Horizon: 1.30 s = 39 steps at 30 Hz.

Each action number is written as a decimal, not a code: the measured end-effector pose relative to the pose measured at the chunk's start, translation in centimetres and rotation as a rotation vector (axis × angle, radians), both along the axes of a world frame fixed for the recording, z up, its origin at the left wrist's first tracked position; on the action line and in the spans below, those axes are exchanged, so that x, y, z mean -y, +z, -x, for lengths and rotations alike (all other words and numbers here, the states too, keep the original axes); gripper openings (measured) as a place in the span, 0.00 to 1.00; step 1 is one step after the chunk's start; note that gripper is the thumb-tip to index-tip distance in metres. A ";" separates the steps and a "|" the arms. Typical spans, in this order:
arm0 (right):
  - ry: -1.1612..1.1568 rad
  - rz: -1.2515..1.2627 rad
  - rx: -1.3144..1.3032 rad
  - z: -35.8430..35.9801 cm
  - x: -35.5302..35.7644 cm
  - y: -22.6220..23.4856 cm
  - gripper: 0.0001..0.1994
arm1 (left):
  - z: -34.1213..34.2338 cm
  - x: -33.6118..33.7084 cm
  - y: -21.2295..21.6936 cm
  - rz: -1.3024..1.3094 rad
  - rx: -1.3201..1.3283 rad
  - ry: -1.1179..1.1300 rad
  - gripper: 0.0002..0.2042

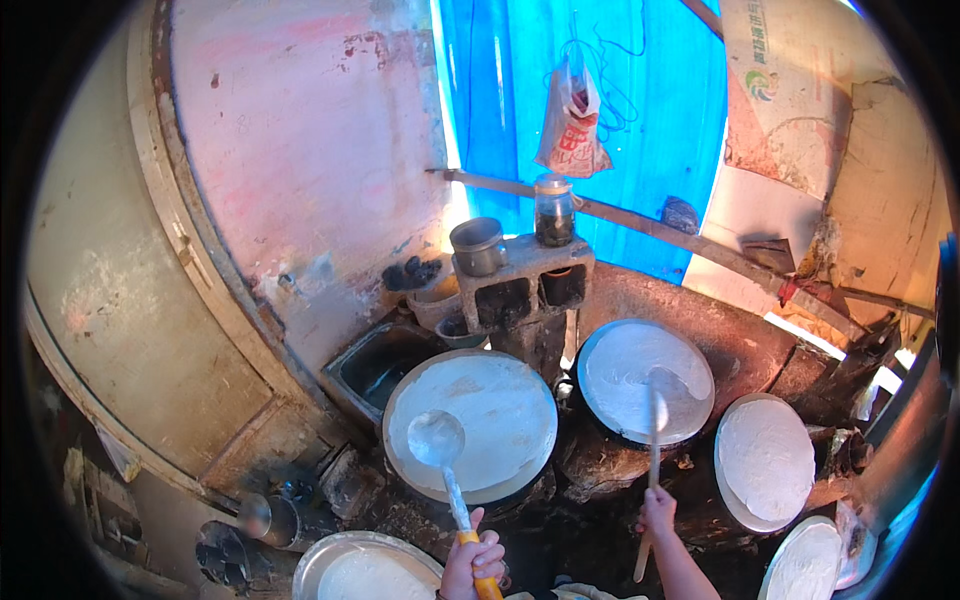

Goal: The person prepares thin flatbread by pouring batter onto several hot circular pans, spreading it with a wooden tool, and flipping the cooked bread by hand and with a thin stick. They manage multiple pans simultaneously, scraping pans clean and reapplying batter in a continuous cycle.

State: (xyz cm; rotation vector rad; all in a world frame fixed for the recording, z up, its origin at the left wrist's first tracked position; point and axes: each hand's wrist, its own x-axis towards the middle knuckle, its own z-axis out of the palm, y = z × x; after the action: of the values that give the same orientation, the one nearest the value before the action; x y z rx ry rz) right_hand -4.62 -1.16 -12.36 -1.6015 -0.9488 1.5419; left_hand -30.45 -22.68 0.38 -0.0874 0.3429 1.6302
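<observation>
My left hand is closed around the yellow-orange handle of a metal ladle. Its whitened bowl is over the near part of a large round pan spread with white batter. In my right hand is a long thin-handled tool, its lower end sticking out below the fist. Its far end is blurred over a second round pan to the right. White batter coats that pan too, with a greyish swirl around the tool's end.
Two more white-covered rounds lie at the right. A metal basin with white contents stands at lower left. Behind the pans, a block bears a metal pot and a glass jar. A plastic bag hangs above.
</observation>
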 end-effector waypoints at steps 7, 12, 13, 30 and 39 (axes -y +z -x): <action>0.074 -0.219 0.171 3.9 1.6 0.0 0.12 | -0.1 -1.4 -2.8 -0.087 0.225 -0.127 0.18; 0.034 -0.101 0.163 -5.2 -2.4 -0.5 0.07 | -1.9 -3.3 2.2 0.021 0.136 -0.088 0.20; -0.003 -0.089 0.139 -5.8 -3.4 -0.1 0.07 | -2.0 -3.5 2.1 0.037 0.134 -0.098 0.20; -0.193 -0.164 0.019 -6.7 -13.6 2.3 0.15 | -4.0 -8.7 2.0 0.109 0.252 -0.268 0.05; -0.322 -0.074 -0.219 4.5 -6.4 1.3 0.20 | -4.8 -10.0 1.6 0.089 0.333 -0.364 0.03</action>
State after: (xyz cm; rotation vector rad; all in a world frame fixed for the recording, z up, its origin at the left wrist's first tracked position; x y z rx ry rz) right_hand -9.16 5.23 -11.03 -1.4190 -0.5886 1.4040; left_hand -25.61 -12.71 1.97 -0.3406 0.1625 1.2146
